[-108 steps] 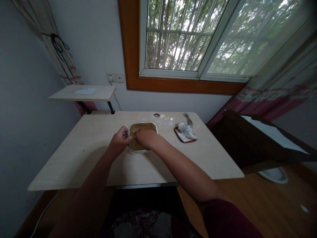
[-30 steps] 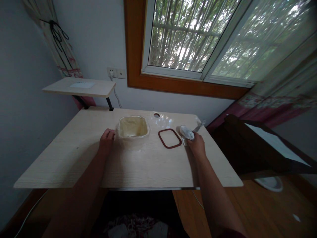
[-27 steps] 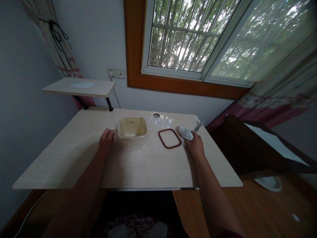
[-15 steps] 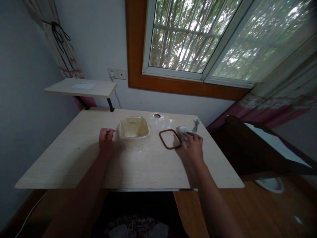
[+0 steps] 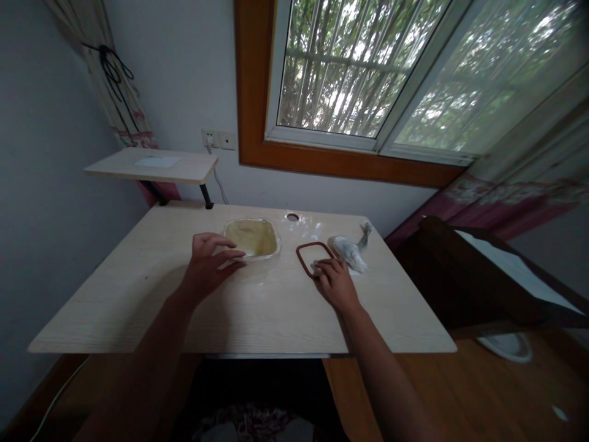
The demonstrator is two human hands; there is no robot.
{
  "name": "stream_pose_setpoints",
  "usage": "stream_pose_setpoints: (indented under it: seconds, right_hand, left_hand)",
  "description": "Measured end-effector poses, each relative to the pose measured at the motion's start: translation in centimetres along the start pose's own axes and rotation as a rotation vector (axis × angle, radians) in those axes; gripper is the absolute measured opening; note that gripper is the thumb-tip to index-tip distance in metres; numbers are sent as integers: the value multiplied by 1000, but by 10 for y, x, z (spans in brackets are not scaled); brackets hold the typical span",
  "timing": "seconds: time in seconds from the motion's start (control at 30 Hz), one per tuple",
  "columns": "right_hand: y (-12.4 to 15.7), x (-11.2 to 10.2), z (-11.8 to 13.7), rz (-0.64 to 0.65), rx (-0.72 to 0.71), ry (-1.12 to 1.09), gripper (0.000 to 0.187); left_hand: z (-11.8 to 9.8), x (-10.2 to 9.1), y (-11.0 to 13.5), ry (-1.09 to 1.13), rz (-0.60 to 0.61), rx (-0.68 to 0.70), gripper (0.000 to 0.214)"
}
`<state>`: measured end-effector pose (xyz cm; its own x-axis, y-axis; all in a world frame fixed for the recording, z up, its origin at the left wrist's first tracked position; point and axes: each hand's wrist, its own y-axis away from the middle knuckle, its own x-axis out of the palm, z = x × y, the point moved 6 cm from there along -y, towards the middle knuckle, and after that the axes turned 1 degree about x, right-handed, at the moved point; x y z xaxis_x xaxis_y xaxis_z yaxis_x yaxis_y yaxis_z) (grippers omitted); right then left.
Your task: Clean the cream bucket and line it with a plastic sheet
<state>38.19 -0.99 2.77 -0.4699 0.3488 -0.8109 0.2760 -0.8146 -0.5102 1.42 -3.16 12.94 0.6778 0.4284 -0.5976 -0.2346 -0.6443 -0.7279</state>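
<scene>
My left hand [image 5: 209, 263] is open, thumb and fingers apart, at the near left side of a clear plastic container [image 5: 278, 247] with a yellowish inside. Its fingertips overlap the container's front rim; whether they touch it I cannot tell. My right hand [image 5: 338, 283] is low over the table by a reddish-brown rounded-square ring [image 5: 302, 262], fingers curled together at the ring's near right corner. Something small and pale shows at those fingertips, too covered to name. Just behind that hand lies a whitish plastic bag [image 5: 350, 250] with a twisted end pointing to the back right.
The pale wooden table [image 5: 276, 319] has a round cable hole [image 5: 292, 217] near its back edge. A raised shelf [image 5: 184, 167] with a sheet of paper stands at the back left. Behind is a window [image 5: 340, 73]; a dark piece of furniture [image 5: 460, 270] stands to the right.
My left hand has moved right and opened over the container's near edge. My right hand has left the plastic bag and moved left and nearer, onto the ring's near right corner.
</scene>
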Motion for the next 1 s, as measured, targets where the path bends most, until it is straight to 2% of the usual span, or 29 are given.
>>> stream_pose_setpoints:
  seconds: [0.13, 0.23, 0.4, 0.53, 0.67, 0.8, 1.0]
  right_hand:
    - [6, -9, -22, -131, 168, 101, 34]
    - [8, -6, -32, -124, 225, 131, 32]
    - [7, 3, -32, -50, 184, 114, 26]
    - [6, 3, -23, -40, 129, -3, 26]
    - [6, 3, -14, -17, 93, -177, 32]
    - [7, 2, -19, -38, 177, -295, 44]
    - [8, 4, -21, -46, 195, -329, 47]
  left_hand:
    - [0, 4, -1, -19, 19, 20, 12]
    - [4, 6, -1, -40, 9, 18, 13]
    - [13, 10, -3, -113, -25, 36, 17]
    - [18, 14, 0, -143, -92, 62, 23]
    - [23, 16, 9, -134, -164, 45, 43]
    - [36, 18, 29, -24, -297, -18, 73]
    - [69, 39, 58, 350, -377, -158, 82]
